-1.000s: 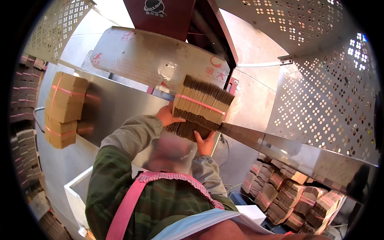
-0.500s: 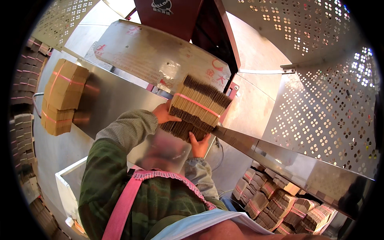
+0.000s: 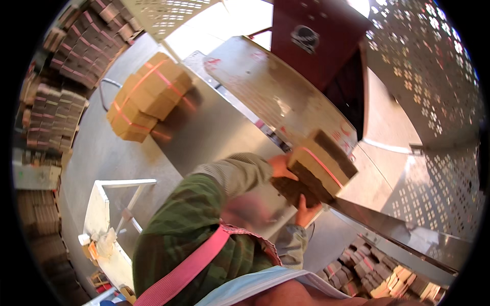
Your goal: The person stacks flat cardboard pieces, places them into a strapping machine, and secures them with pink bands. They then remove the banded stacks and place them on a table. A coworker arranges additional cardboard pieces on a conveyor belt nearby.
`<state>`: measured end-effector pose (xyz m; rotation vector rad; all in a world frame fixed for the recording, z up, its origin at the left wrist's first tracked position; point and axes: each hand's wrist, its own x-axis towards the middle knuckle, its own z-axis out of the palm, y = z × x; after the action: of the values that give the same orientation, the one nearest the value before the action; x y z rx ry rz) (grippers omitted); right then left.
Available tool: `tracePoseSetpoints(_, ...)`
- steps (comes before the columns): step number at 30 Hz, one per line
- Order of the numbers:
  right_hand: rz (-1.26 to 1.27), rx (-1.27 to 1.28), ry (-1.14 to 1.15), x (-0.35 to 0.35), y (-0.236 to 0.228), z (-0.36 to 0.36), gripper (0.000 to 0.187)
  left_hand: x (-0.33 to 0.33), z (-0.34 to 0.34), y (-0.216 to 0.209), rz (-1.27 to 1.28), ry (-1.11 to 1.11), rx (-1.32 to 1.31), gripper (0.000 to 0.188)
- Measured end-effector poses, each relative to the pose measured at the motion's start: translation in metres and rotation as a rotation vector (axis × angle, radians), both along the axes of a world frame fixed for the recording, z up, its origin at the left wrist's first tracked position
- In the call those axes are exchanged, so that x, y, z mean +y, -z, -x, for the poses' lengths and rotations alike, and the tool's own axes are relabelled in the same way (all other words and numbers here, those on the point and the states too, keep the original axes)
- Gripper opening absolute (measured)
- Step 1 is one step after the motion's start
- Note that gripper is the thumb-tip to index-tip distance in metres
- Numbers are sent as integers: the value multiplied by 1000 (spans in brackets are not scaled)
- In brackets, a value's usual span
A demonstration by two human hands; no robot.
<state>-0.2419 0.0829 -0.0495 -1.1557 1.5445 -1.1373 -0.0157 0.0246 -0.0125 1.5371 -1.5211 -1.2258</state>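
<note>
A bundle of stacked brown cardboard pieces (image 3: pixel 322 162), bound with a pink strap, stands tilted at the right end of the metal tabletop (image 3: pixel 204 130). My left hand (image 3: pixel 282 167) grips its left side, with the thumb lying across the near face. Pressed against its near lower edge is my right hand (image 3: pixel 308 210), thumb pointing up along the cardboard. The fingers of both hands are partly hidden by the bundle. Just beyond it lies a worn, sloping metal plate (image 3: pixel 280 97) with red markings.
A dark red machine housing (image 3: pixel 316 43) rises at the back. More strapped cardboard bundles (image 3: pixel 148 97) sit on the table's left end. Stacks of bundles (image 3: pixel 375 270) stand lower right, others (image 3: pixel 81 48) along the left. Perforated metal panels (image 3: pixel 429 194) flank the right; a white frame (image 3: pixel 99 214) stands lower left.
The whole view has swung, so the table, machine and hands appear farther right and more left-hand stacks show. Both hands keep their hold on the bundle.
</note>
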Motion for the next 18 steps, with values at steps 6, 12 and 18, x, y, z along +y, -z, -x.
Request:
tracePoseSetpoints(6, 41, 241, -87, 8, -37, -34, 73, 36, -20, 20, -7, -186, 180, 69)
tracePoseSetpoints(12, 328, 623, -537, 49, -97, -148, 81, 159, -107, 35, -137, -484, 587, 75)
tracePoseSetpoints(18, 647, 965, -938, 93, -136, -304, 51, 243, -182, 61, -471, -540, 857, 74)
